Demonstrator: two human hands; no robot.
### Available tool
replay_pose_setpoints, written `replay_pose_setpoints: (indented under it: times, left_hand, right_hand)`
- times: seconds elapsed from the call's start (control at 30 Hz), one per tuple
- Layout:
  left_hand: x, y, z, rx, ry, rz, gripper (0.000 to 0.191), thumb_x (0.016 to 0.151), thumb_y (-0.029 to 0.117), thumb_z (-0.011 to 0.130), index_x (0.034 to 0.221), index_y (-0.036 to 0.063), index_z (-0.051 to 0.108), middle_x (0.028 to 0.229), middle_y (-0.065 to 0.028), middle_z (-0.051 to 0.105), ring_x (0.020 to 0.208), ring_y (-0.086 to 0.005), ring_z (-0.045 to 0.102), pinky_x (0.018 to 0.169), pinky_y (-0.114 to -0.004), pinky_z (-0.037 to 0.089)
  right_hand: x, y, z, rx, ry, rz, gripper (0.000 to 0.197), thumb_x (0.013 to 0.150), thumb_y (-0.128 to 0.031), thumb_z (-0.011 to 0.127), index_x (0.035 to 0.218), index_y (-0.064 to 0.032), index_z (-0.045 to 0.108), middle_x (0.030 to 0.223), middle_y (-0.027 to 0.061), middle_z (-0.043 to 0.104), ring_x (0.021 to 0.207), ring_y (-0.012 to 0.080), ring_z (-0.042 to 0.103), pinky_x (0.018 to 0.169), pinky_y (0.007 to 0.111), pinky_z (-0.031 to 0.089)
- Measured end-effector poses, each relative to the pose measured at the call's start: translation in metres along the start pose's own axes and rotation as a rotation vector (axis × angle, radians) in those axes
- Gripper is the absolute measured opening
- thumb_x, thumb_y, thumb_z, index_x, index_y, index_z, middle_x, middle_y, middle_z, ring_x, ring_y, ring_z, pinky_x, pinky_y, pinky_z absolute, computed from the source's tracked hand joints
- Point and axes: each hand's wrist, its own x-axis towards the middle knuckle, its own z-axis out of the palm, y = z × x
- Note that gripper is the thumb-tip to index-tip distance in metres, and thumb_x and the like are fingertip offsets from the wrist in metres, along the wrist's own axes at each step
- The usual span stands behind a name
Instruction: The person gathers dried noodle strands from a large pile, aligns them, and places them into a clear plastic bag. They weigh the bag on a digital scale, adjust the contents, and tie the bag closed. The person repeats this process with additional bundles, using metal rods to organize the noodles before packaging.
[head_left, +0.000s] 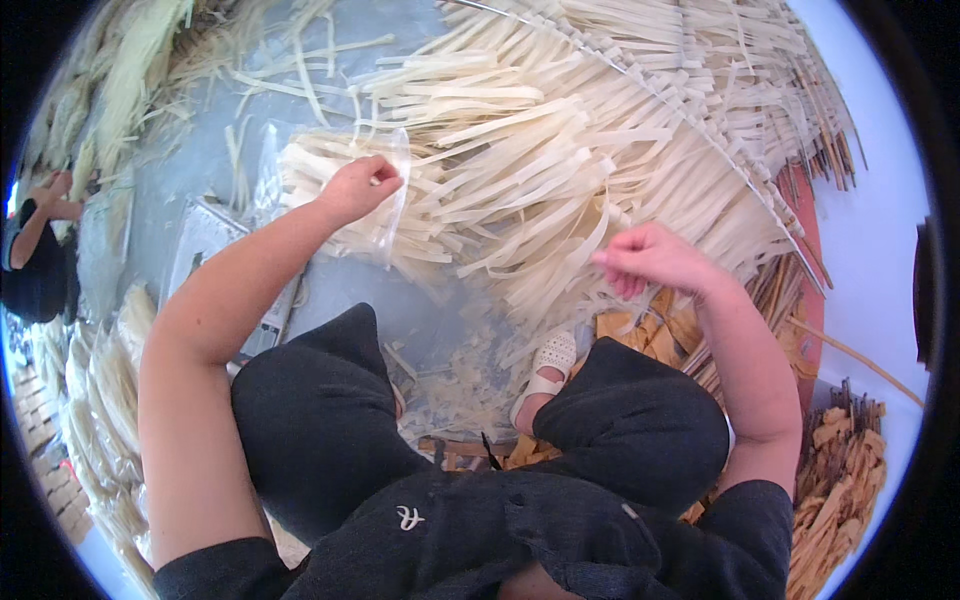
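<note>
My left hand (365, 186) is over a clear plastic bag (397, 225) that lies on its side, packed with flat cream-coloured noodle-like strips. Its fingers curl at the bag's mouth; whether they pinch the film cannot be seen. My right hand (636, 259), slightly blurred, hovers by the near right side of a spread of loose pale strips (517, 172). Its fingers are curled inward, and no strip shows in them. The bag's mouth faces this spread, and some strips cross its rim.
A thin rod (675, 109) with strips draped over it curves across the right side. Sticks (825, 142) jut out beyond. A metal box (206, 236), perhaps a scale, stands by my left forearm. Filled bags (105, 397) lie left; brown strips (844, 480) lie lower right. Another person (45, 247) is at far left.
</note>
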Motion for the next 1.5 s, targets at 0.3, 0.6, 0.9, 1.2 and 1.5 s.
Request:
replay_pose_setpoints:
  times: [0.3, 0.6, 0.9, 1.2, 1.5]
  left_hand:
    - [0.003, 0.199, 0.075, -0.093, -0.42, 0.147, 0.088, 0.076, 0.054, 0.076, 0.139, 0.0016, 0.042, 0.137, -0.021, 0.047, 0.123, -0.0307, 0.05, 0.103, -0.04, 0.042]
    - [0.061, 0.167, 0.188, -0.145, -0.356, 0.184, 0.121, 0.064, 0.041, 0.084, 0.152, 0.0001, 0.011, 0.149, -0.0244, 0.034, 0.136, -0.0349, 0.038, 0.113, -0.041, 0.035]
    - [0.021, 0.2, 0.198, 0.0, -0.223, 0.201, 0.097, 0.067, 0.061, 0.078, 0.143, 0.0109, 0.044, 0.139, -0.017, 0.049, 0.126, -0.0381, 0.046, 0.106, -0.044, 0.039]
    - [-0.038, 0.268, 0.185, 0.256, -0.008, 0.308, 0.11, 0.063, 0.069, 0.074, 0.144, 0.0054, 0.038, 0.148, -0.0193, 0.034, 0.141, -0.0415, 0.025, 0.108, -0.057, 0.03]
    - [-0.109, 0.31, 0.07, -0.516, -0.331, 0.301, 0.08, 0.071, 0.028, 0.082, 0.137, 0.002, 0.045, 0.128, -0.016, 0.058, 0.118, -0.0266, 0.057, 0.1, -0.036, 0.046]
  right_hand:
    - [0.064, 0.173, -0.014, -0.008, 0.675, -0.225, 0.064, 0.081, -0.036, 0.077, 0.129, -0.003, 0.052, 0.102, 0.0096, 0.068, 0.091, 0.0169, 0.064, 0.074, 0.029, 0.053]
    - [0.113, 0.148, 0.021, 0.333, 0.642, -0.336, 0.054, 0.078, -0.022, 0.082, 0.122, -0.0062, 0.054, 0.096, 0.0065, 0.064, 0.088, 0.0154, 0.061, 0.077, 0.03, 0.051]
    - [0.083, 0.168, 0.031, 0.747, 0.627, -0.437, 0.042, 0.084, -0.018, 0.077, 0.116, -0.0093, 0.051, 0.107, 0.0004, 0.061, 0.096, 0.0106, 0.056, 0.087, 0.026, 0.046]
    - [0.026, 0.125, 0.043, 0.716, 0.533, -0.66, 0.069, 0.087, -0.017, 0.073, 0.142, -0.0061, 0.033, 0.128, 0.0089, 0.056, 0.12, 0.0173, 0.051, 0.102, 0.032, 0.042]
    - [-0.116, 0.026, 0.054, 0.362, 0.254, -0.646, 0.113, 0.076, -0.026, 0.078, 0.154, -0.0017, 0.001, 0.148, 0.0269, 0.033, 0.135, 0.0359, 0.04, 0.112, 0.042, 0.032]
